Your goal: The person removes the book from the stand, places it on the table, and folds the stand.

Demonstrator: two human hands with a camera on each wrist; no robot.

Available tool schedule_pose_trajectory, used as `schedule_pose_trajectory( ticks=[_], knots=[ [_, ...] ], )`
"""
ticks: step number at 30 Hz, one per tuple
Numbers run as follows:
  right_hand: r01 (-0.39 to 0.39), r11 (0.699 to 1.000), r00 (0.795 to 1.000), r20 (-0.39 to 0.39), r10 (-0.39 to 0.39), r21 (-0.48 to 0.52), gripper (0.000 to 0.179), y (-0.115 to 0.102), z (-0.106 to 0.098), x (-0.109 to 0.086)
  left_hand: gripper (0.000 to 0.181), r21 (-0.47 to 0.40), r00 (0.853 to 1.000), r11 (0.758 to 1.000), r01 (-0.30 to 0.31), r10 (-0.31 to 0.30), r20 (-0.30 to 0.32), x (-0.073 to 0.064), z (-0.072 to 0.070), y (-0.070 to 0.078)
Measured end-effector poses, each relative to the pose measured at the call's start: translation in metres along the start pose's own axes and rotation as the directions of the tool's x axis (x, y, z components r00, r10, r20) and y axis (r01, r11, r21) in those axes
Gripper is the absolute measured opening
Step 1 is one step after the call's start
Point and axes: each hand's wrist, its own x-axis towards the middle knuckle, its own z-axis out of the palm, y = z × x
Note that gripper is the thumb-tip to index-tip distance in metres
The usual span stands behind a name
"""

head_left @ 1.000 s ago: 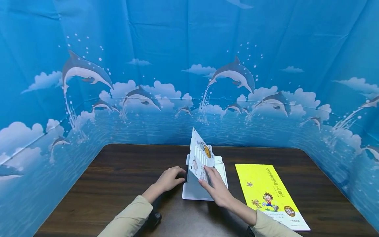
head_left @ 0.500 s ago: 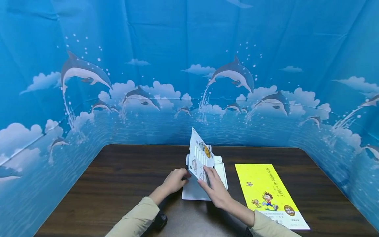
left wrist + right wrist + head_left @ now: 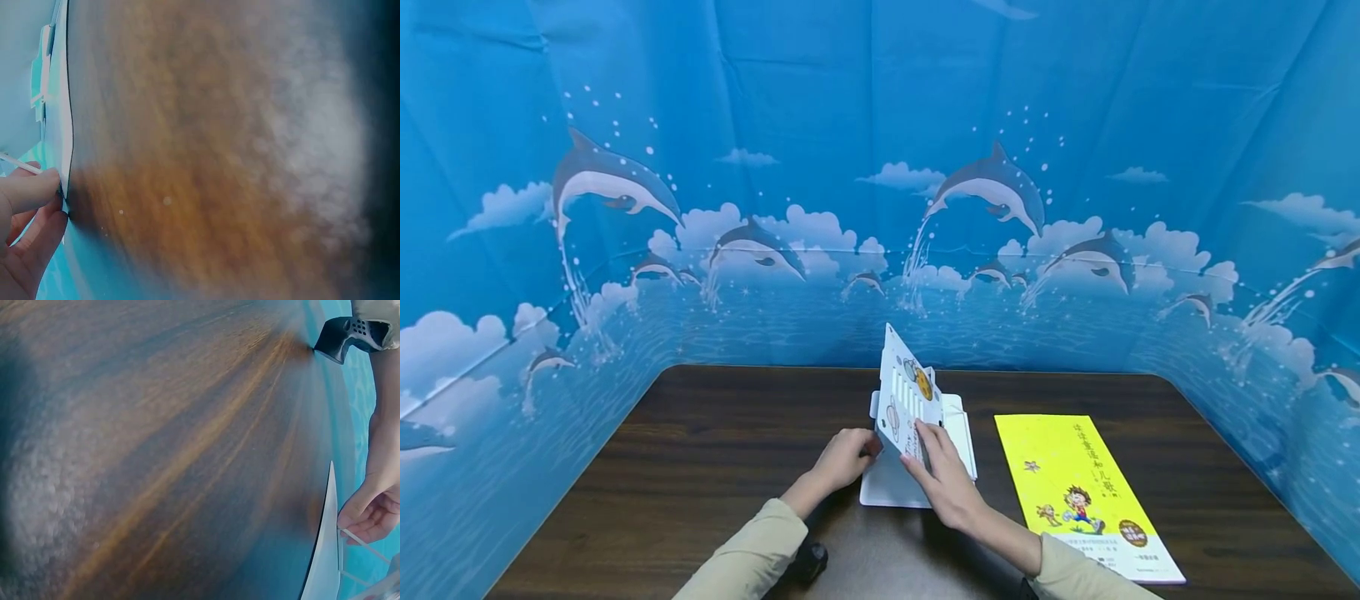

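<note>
A white folding book stand (image 3: 895, 387) with cartoon prints and slots stands mid-table in the head view. Its printed panel is tilted up over a flat base (image 3: 889, 490). At the stand's left side, my left hand (image 3: 842, 458) has curled fingers. Both wrist views show it pinching a thin white rod (image 3: 365, 544) of the stand between thumb and fingers. My right hand (image 3: 953, 483) holds the lower part of the panel, fingers on its printed face and thumb near the lower edge. The panel hides part of the left fingertips in the head view.
A yellow book (image 3: 1075, 492) lies flat to the right of the stand. Below the left wrist hangs a black wrist device (image 3: 808, 562). The dark wooden table (image 3: 700, 433) ends at a blue dolphin-print curtain (image 3: 820, 125).
My left hand has moved a little right to the stand, and its fingers have curled in behind the panel's left edge. The right hand and the stand stay almost where they were.
</note>
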Motion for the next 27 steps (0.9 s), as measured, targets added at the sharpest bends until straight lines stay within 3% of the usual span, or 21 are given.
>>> schedule_pose_trajectory(
  ticks=[5, 13, 27],
  knots=[
    [0.003, 1.0, 1.0, -0.005, -0.004, -0.005, 0.058, 0.001, -0.001, -0.001, 0.013, 0.0, 1.0, 1.0, 0.029, -0.029, 0.005, 0.001, 0.002, 0.001],
    [0.016, 0.999, 0.998, -0.063, -0.013, 0.044, 0.058, 0.006, -0.004, -0.002, 0.01, 0.021, 1.0, 1.0, 0.008, -0.008, -0.02, 0.004, 0.005, 0.003],
    [0.023, 0.965, 0.991, -0.131, 0.012, 0.26, 0.051, 0.016, -0.009, -0.007, 0.014, 0.027, 0.999, 1.0, 0.002, -0.001, -0.045, -0.001, 0.003, 0.004]
  ],
)
